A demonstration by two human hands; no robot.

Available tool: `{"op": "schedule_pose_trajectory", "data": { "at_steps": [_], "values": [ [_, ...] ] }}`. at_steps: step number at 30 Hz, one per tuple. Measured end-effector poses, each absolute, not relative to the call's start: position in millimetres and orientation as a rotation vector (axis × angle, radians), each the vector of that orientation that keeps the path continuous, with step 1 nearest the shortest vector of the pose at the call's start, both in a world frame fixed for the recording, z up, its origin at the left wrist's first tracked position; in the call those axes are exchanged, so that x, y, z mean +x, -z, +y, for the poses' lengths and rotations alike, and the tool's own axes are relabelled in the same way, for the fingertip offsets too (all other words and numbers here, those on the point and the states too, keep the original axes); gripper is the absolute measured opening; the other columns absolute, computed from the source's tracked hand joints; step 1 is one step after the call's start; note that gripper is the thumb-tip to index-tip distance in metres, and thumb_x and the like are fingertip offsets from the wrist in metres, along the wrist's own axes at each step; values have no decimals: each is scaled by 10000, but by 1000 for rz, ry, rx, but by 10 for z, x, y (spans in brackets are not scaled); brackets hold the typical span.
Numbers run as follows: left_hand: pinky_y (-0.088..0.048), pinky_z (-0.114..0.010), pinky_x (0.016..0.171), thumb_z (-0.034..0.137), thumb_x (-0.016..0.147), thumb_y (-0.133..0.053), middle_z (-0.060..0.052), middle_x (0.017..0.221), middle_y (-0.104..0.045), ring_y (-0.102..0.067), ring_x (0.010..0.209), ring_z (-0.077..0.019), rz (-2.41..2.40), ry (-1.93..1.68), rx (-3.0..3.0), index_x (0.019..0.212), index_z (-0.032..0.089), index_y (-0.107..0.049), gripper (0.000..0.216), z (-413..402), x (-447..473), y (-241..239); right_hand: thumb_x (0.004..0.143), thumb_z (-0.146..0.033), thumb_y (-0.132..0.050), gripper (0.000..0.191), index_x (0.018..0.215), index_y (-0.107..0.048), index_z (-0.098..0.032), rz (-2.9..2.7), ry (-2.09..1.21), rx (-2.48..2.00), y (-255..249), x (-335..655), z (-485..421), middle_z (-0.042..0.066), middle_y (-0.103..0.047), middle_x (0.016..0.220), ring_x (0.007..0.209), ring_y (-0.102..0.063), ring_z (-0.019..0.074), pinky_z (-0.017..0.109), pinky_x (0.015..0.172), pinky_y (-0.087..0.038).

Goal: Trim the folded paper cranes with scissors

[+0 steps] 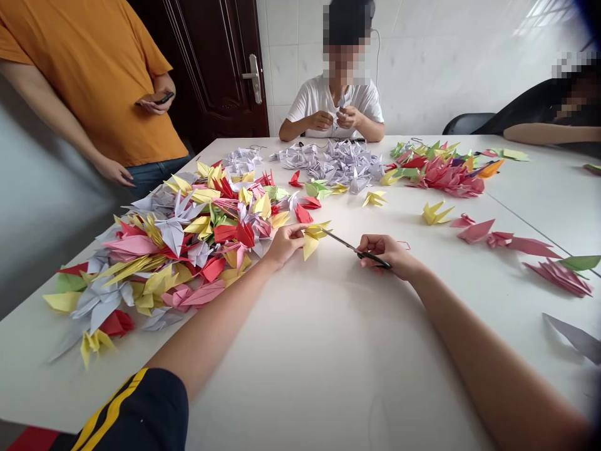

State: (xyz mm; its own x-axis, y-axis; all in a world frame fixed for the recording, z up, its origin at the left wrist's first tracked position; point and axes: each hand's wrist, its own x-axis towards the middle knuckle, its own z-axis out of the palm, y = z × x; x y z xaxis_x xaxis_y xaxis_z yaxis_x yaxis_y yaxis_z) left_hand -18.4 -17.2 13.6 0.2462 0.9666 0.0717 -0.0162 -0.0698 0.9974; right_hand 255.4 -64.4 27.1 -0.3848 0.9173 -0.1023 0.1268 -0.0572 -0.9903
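Holding yellow paper crane (313,239), pointed folded wings

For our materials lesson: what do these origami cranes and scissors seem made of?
The origami cranes look like thin matte coloured paper, shown by their sharp creases. The scissors seem to have steel blades, judging by the grey sheen, and probably black plastic handles.

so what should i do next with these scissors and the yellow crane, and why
Probably hold the yellow paper crane steady in your left hand before cutting: the tips of the black scissors in your right hand point straight at it.
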Motion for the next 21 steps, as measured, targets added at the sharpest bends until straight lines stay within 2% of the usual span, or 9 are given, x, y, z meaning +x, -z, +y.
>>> {"op": "schedule_pose_trajectory", "data": {
  "at_steps": [5, 10, 15, 21],
  "values": [
    [-333, -227, 616, 141, 557, -684, 51, 640, -506, -429, 612, -72, 938, -1051, 1346, 1010, 143, -773, 462, -174, -191, -121, 543, -366, -929, 405, 716, -605, -194, -1532, -1497, -1118, -247, 2556, -641, -57, -531, 533, 403, -396, 62, 199, 346, -313],
    [-412, -248, 685, 108, 536, -684, 15, 738, -598, -544, 702, -112, 914, -1029, 1308, 999, 139, -767, 472, -177, -194, -112, 549, -387, -924, 411, 708, -597, -198, -1513, -1509, -1087, -230, 2573, -633, -50, -547, 563, 410, -409, 66, 202, 341, -331],
    [-445, -250, 699, 93, 547, -637, 5, 747, -629, -568, 720, -123, 924, -1075, 1271, 964, 156, -760, 439, -186, -184, -145, 537, -397, -925, 421, 705, -594, -199, -1530, -1532, -1084, -252, 2574, -636, -48, -549, 559, 417, -412, 70, 204, 351, -335],
    [-506, -274, 731, 175, 544, -805, 14, 758, -622, -592, 707, -116, 905, -1123, 1262, 916, 166, -744, 377, -185, -170, -140, 562, -389, -916, 406, 716, -595, -196, -1578, -1555, -1084, -244, 2597, -636, -46, -554, 549, 414, -413, 68, 199, 364, -302]
  ]
}}
